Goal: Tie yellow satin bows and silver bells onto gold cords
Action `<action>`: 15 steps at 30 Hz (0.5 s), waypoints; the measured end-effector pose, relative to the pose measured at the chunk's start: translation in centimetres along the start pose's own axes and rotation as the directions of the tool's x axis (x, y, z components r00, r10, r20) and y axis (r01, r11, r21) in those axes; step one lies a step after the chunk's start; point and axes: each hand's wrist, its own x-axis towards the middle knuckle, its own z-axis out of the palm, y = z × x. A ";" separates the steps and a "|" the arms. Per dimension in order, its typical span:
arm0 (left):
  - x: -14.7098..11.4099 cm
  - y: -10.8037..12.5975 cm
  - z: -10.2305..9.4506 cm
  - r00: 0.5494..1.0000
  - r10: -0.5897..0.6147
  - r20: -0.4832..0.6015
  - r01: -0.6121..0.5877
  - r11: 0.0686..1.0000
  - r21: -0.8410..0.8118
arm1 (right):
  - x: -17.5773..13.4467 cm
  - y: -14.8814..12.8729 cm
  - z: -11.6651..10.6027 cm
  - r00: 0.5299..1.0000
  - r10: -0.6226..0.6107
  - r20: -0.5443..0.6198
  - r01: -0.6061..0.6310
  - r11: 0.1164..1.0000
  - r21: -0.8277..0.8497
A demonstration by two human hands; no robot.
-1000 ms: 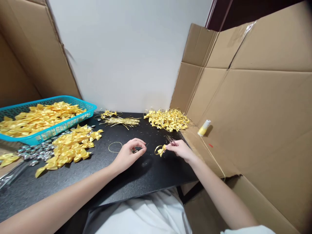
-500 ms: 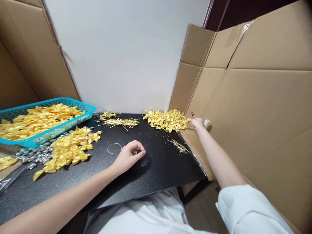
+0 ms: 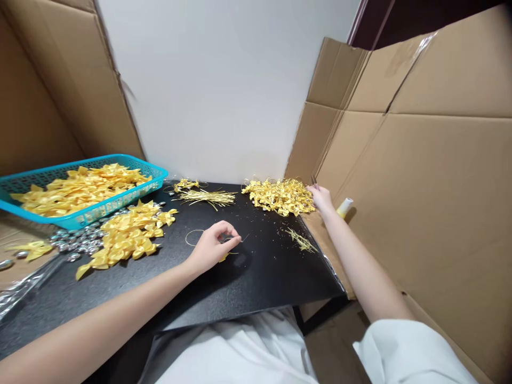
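Over the middle of the black table, my left hand (image 3: 216, 242) pinches a thin gold cord (image 3: 194, 232) between thumb and fingertips. The cord's loop sticks out to the left of the hand, and a loose end shows at the fingertips. Under the palm peeks a bit of yellow ribbon bow (image 3: 224, 257), mostly hidden. Far to the right, my right hand (image 3: 321, 199) is closed around a small pointed tool (image 3: 314, 183) with dark tips, probably snips. It is beside the right edge of a heap of yellow bows with gold loops (image 3: 280, 196).
A blue basket (image 3: 80, 220) of yellow bows stands at left, beside a loose bow pile (image 3: 128, 234) and silver beads (image 3: 76, 240). Gold cords (image 3: 210, 198) lie at the back, cut pieces (image 3: 302, 240) at right. A thread cone (image 3: 344, 207) stands by the cardboard wall (image 3: 432, 176).
The view has shifted slightly, so the scene sits further right. My left hand keeps its pinch, with yellow ribbon now showing beneath it. My right hand stays by the heap with the pointed tool.
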 end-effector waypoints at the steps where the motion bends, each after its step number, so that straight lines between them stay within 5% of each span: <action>1: 0.1 -0.1 -0.3 1.000 0.008 -0.013 -0.008 1.000 0.018 | -1.2 -0.5 0.5 0.999 -0.029 0.045 0.028 0.999 0.030; 5: 0.6 -0.3 -1.5 0.998 0.030 -0.054 -0.023 0.993 0.117 | -7.1 -1.6 3.1 0.957 -0.137 0.255 0.105 0.985 0.135; 9: 1.1 -0.2 -2.7 0.995 0.093 0.036 -0.099 0.970 0.223 | -12.5 -1.4 5.7 0.736 -0.312 0.601 0.231 0.950 0.209; 15: 1.7 -0.8 -3.9 0.969 0.192 0.153 -0.237 0.891 0.386 | -16.4 0.0 7.6 0.497 -0.332 0.802 0.338 0.925 0.174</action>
